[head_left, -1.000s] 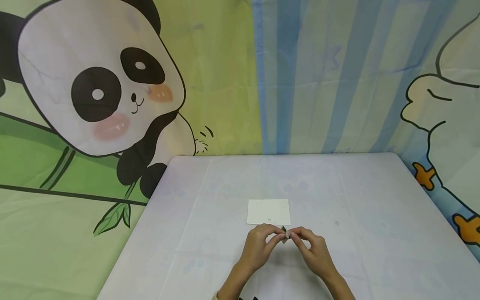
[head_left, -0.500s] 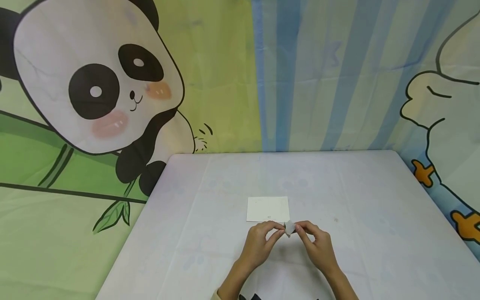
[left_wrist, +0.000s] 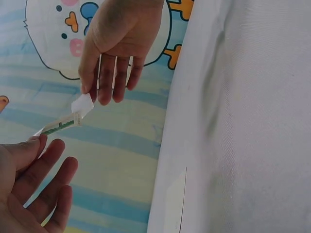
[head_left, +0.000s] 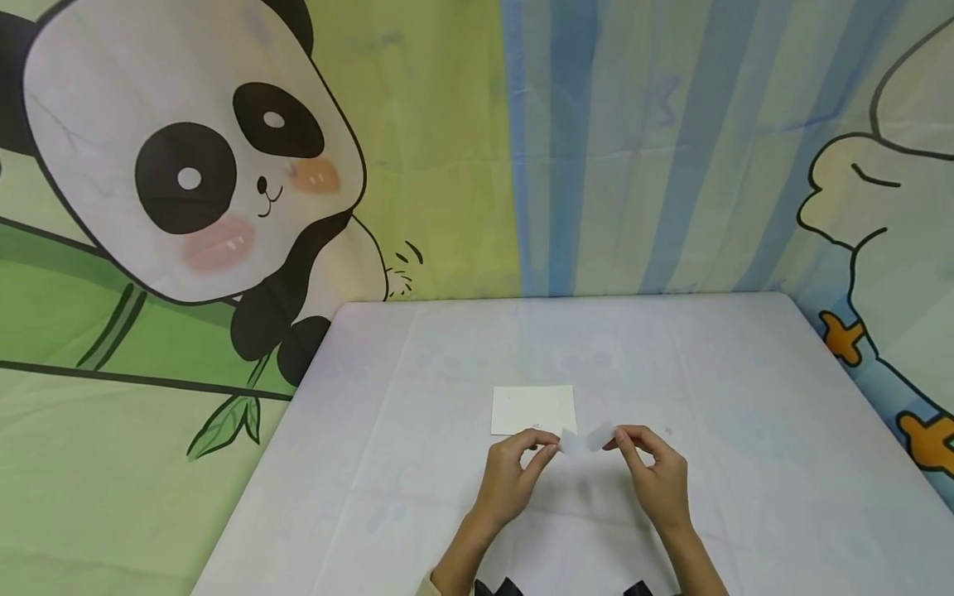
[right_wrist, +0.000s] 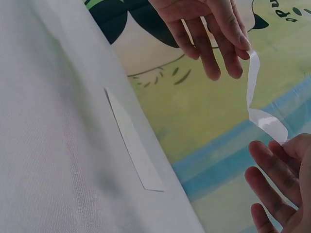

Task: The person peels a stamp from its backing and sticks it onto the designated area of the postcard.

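Observation:
Between thumb and index finger, my left hand (head_left: 508,476) pinches one end of a small sticker (left_wrist: 61,124), whose printed side shows green marks in the left wrist view. My right hand (head_left: 657,480) pinches the end of a white paper piece (left_wrist: 82,103) that looks like its backing. The two pieces meet in a V between my hands, as the right wrist view shows at the fold of the white strip (right_wrist: 249,108). Both hands are raised above the table, other fingers loosely spread. A white card (head_left: 532,410) lies flat just beyond them.
The table (head_left: 417,364) has a pale cloth with faint prints. Behind it stands a fabric backdrop (head_left: 440,165) with a panda on the left and blue stripes on the right. Dark objects (head_left: 509,588) show at the bottom edge.
My hands have drawn apart, the right one moving farther right. The small folded piece between them has opened into two white flaps. The card stays on the table.

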A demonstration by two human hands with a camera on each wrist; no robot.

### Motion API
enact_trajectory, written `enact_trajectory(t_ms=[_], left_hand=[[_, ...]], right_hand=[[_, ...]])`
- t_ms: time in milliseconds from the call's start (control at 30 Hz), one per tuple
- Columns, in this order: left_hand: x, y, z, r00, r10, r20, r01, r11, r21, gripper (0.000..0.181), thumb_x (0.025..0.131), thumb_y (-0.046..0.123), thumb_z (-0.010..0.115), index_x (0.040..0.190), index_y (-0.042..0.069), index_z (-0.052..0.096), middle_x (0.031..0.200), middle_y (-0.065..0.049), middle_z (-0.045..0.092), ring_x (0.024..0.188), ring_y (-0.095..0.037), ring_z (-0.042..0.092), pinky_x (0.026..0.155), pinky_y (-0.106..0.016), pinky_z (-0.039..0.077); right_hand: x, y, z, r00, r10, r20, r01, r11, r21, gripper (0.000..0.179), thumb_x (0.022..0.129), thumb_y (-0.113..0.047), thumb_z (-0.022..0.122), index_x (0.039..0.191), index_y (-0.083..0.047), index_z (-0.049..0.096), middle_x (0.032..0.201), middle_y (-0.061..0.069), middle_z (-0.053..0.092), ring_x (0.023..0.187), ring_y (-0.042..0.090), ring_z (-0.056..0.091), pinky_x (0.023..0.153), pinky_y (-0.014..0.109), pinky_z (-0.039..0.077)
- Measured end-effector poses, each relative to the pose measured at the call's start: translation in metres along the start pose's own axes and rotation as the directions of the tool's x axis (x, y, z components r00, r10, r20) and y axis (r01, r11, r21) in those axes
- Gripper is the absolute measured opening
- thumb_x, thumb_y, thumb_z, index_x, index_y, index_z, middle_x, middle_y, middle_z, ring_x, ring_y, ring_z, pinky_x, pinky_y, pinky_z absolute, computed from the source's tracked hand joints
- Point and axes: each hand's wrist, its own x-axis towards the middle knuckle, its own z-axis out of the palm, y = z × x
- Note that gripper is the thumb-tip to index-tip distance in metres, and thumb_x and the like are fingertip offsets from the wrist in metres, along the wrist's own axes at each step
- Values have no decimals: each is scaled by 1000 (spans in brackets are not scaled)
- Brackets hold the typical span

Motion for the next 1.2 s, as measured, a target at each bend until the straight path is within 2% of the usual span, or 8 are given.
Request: enact_trajectory(t_ms=[133, 233, 367, 500, 667, 733, 933, 1200], left_hand=[[1, -1, -2, 999, -30, -29, 29, 999, -32, 11, 91, 21, 59, 91, 14, 67, 88, 5, 68, 82, -5, 62, 73, -22, 49], [0, -1, -3, 997, -62, -47, 60, 997, -47, 9, 90, 20, 60, 91, 15, 67, 87, 8, 68, 79, -6, 61, 70, -23, 49], [1, 2, -6, 992, -116, -52, 111, 991, -75, 7, 89, 17, 62, 90, 14, 68, 84, 7, 68, 76, -10, 62, 67, -26, 49], [5, 11, -11, 987, -155, -52, 149, 984, -100, 5, 88, 10, 62, 89, 8, 67, 81, -1, 68, 75, -14, 62, 67, -28, 49], [13, 32, -22, 989, -143, -49, 135, 982, -131, 5, 87, 3, 61, 87, 0, 65, 79, -8, 67, 74, -16, 62, 68, -29, 50], [13, 34, -23, 989, -137, -55, 128, 982, -140, 5, 87, 2, 61, 87, 0, 65, 79, -9, 67, 74, -15, 61, 69, -30, 50], [14, 36, -24, 987, -152, -50, 143, 976, -162, 5, 88, 3, 60, 88, 0, 64, 80, -9, 67, 74, -19, 62, 68, -31, 50], [14, 34, -22, 989, -141, -34, 131, 970, -205, 7, 89, 3, 58, 87, -1, 63, 80, -8, 68, 76, -18, 63, 67, -29, 49]], right_hand=[[1, 14, -6, 998, 38, -57, -38, 999, 2, 7, 89, -14, 63, 88, -9, 69, 75, 1, 69, 92, 9, 61, 90, 29, 37], [0, 53, -9, 994, 6, -111, -5, 1000, 6, 7, 88, -15, 64, 91, -13, 70, 75, -2, 69, 95, 6, 60, 92, 32, 37], [0, 89, -17, 984, -3, -180, -12, 997, -81, 6, 85, -20, 68, 90, -20, 71, 74, -7, 68, 93, 2, 59, 85, 22, 36], [2, 73, -32, 972, 127, -199, -164, 970, -182, 9, 83, -26, 69, 85, -17, 70, 73, -2, 69, 87, 16, 61, 78, 29, 37], [2, 68, -46, 936, 283, -208, -335, 897, -289, 15, 84, -25, 68, 85, -11, 70, 79, 4, 70, 94, 33, 60, 78, 41, 39], [2, 71, -49, 937, 271, -221, -333, 885, -326, 14, 84, -21, 67, 85, -8, 70, 81, 10, 69, 90, 36, 60, 75, 45, 39], [1, 85, -52, 954, 133, -269, -246, 861, -445, 11, 77, -11, 70, 78, 0, 68, 78, 21, 66, 77, 42, 54, 79, 56, 28], [1, 91, -55, 942, 171, -288, -299, 818, -492, 15, 76, -10, 71, 78, 4, 67, 86, 27, 64, 83, 44, 47, 80, 58, 25]])
